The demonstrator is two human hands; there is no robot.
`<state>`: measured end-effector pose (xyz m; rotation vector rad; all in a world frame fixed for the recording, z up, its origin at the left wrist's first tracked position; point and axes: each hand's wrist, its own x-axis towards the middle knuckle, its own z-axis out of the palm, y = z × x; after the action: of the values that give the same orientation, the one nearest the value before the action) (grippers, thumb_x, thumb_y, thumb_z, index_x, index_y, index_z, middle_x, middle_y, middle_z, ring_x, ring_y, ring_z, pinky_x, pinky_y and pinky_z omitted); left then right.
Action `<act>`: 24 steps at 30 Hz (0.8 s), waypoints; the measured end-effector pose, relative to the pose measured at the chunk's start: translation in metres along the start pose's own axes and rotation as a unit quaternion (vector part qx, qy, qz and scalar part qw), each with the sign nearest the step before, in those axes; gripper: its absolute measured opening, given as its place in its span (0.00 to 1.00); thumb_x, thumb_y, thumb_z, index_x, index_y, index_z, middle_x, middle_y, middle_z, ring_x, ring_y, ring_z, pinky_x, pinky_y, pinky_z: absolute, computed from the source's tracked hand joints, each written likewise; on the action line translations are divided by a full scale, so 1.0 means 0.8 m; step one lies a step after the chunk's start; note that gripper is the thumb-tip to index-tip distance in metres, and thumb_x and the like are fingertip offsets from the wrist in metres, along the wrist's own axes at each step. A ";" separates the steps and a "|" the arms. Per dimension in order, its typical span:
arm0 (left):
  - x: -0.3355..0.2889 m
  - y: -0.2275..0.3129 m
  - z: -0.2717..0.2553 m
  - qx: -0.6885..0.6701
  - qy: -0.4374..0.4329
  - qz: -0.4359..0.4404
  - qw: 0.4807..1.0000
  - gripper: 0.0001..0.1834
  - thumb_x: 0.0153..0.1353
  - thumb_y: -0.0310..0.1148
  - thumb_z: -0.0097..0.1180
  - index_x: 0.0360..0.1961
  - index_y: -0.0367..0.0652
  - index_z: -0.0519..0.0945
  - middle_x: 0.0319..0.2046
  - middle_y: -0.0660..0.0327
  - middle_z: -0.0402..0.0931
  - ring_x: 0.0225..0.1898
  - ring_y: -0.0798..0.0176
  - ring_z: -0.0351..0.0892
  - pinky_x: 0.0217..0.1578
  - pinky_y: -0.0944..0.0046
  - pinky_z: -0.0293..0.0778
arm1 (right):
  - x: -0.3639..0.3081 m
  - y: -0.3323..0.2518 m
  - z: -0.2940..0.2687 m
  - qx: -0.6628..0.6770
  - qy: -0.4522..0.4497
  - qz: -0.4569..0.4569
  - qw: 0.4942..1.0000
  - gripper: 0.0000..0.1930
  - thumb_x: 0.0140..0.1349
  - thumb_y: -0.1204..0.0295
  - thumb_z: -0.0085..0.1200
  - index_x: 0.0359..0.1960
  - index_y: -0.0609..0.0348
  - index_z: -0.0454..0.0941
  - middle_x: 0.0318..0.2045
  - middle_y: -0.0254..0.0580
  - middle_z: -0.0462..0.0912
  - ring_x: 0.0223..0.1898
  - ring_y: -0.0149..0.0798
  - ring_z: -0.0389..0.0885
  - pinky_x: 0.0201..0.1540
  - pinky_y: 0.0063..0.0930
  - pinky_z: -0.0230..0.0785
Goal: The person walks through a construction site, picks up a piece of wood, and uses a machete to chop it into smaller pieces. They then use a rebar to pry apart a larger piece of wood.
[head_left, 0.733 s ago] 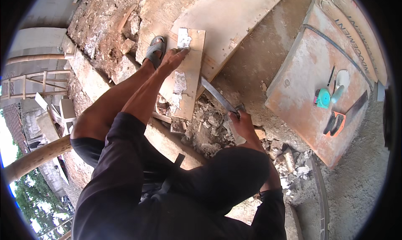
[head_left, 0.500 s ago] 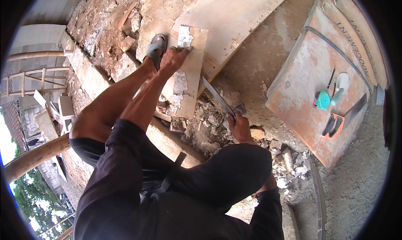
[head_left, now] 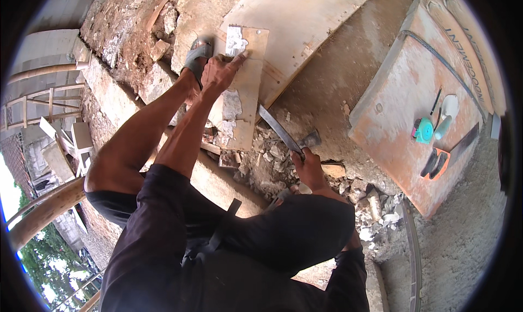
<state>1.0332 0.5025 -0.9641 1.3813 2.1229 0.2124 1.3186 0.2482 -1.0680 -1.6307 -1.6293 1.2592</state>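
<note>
A narrow board (head_left: 246, 94) with torn whitish patches on its face lies slanted between my left foot and a larger panel. My left hand (head_left: 220, 72) is closed on its upper left part, with the forefinger laid across the face. In my right hand (head_left: 311, 173) I grip the handle of a long machete (head_left: 280, 129). Its blade points up and left, and the tip is close to the board's right edge. Whether the blade touches the board I cannot tell.
A large panel (head_left: 294, 29) lies beyond the board. Broken rubble (head_left: 278, 157) covers the ground below it. To the right, a reddish sheet (head_left: 392, 127) bears a turquoise tape measure (head_left: 423, 130) and a handsaw with an orange handle (head_left: 436, 164). A wooden pole (head_left: 46, 208) crosses at left.
My right hand and the machete have drawn back slightly toward me, away from a dark chunk on the ground. My left hand keeps its place on the board. The whole view has shifted a little.
</note>
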 end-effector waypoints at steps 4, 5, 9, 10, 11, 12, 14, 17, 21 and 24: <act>-0.022 0.003 -0.003 -0.039 0.037 -0.003 0.999 0.54 0.49 0.77 0.61 0.47 0.26 0.81 0.39 0.45 0.85 0.42 0.50 0.85 0.45 0.52 0.79 | 0.008 -0.016 -0.021 -0.033 -0.051 0.054 0.997 0.17 0.69 0.62 0.58 0.39 0.68 0.74 0.21 0.65 0.80 0.25 0.66 0.83 0.26 0.51 0.72; -0.034 0.010 -0.003 -0.074 0.046 0.006 0.996 0.53 0.48 0.77 0.61 0.46 0.26 0.81 0.38 0.45 0.85 0.42 0.50 0.85 0.45 0.52 0.79 | 0.010 -0.018 -0.027 -0.040 -0.055 0.052 0.996 0.17 0.69 0.62 0.58 0.39 0.68 0.74 0.21 0.65 0.80 0.25 0.66 0.83 0.26 0.52 0.72; -0.073 0.019 -0.013 -0.038 0.142 -0.038 0.988 0.46 0.51 0.74 0.62 0.36 0.30 0.85 0.32 0.48 0.85 0.40 0.54 0.84 0.47 0.55 0.76 | 0.010 -0.030 -0.029 -0.095 -0.056 0.020 0.994 0.16 0.69 0.63 0.57 0.40 0.66 0.72 0.20 0.63 0.80 0.26 0.65 0.83 0.28 0.55 0.73; -0.078 0.013 -0.013 -0.036 0.159 -0.043 0.986 0.46 0.51 0.73 0.63 0.36 0.29 0.85 0.31 0.48 0.85 0.39 0.55 0.84 0.46 0.55 0.76 | 0.009 -0.033 -0.029 -0.116 -0.051 0.014 0.992 0.15 0.70 0.63 0.57 0.39 0.66 0.72 0.20 0.63 0.80 0.26 0.65 0.83 0.28 0.55 0.73; -0.083 0.008 -0.011 -0.034 0.175 -0.049 0.983 0.46 0.51 0.73 0.63 0.36 0.29 0.85 0.31 0.48 0.85 0.38 0.55 0.84 0.45 0.56 0.77 | 0.010 -0.034 -0.033 -0.136 -0.047 0.001 0.990 0.15 0.70 0.63 0.56 0.39 0.65 0.71 0.20 0.63 0.80 0.27 0.66 0.83 0.28 0.56 0.73; -0.089 0.005 -0.010 -0.078 0.175 -0.046 0.980 0.46 0.51 0.72 0.63 0.36 0.29 0.85 0.31 0.49 0.85 0.38 0.56 0.84 0.44 0.57 0.77 | 0.010 -0.035 -0.035 -0.153 -0.045 -0.011 0.987 0.15 0.70 0.63 0.56 0.38 0.65 0.71 0.21 0.62 0.80 0.27 0.66 0.83 0.29 0.57 0.73; -0.095 0.001 -0.007 -0.165 0.172 -0.040 0.970 0.45 0.51 0.72 0.64 0.37 0.28 0.85 0.32 0.50 0.85 0.37 0.59 0.84 0.41 0.58 0.77 | 0.012 -0.035 -0.036 -0.141 -0.055 -0.015 0.988 0.15 0.70 0.63 0.56 0.37 0.65 0.71 0.20 0.60 0.80 0.27 0.64 0.84 0.28 0.56 0.73; -0.067 -0.010 -0.005 -0.166 0.142 -0.074 0.973 0.44 0.51 0.72 0.64 0.39 0.32 0.86 0.34 0.54 0.86 0.36 0.62 0.84 0.40 0.60 0.78 | 0.019 -0.022 -0.041 -0.022 -0.092 0.034 0.995 0.16 0.71 0.62 0.56 0.37 0.66 0.73 0.17 0.54 0.78 0.22 0.54 0.83 0.24 0.51 0.71; -0.020 -0.038 -0.005 -0.157 0.056 -0.094 0.981 0.45 0.52 0.74 0.63 0.48 0.38 0.86 0.41 0.56 0.86 0.41 0.62 0.85 0.43 0.59 0.78 | 0.020 -0.020 -0.038 0.250 -0.139 0.183 0.941 0.18 0.71 0.60 0.58 0.40 0.68 0.76 0.14 0.41 0.73 0.15 0.36 0.74 0.18 0.40 0.66; 0.005 -0.067 0.022 -0.148 0.072 -0.122 0.979 0.43 0.55 0.72 0.62 0.49 0.39 0.87 0.46 0.55 0.85 0.48 0.62 0.83 0.48 0.61 0.76 | 0.015 -0.024 -0.027 0.318 -0.127 0.225 0.912 0.18 0.71 0.60 0.59 0.41 0.68 0.77 0.13 0.36 0.72 0.12 0.31 0.70 0.16 0.35 0.62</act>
<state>0.9995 0.4786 -1.0030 0.9515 2.2464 0.5192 1.3264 0.2681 -1.0448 -1.4825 -0.8124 2.0423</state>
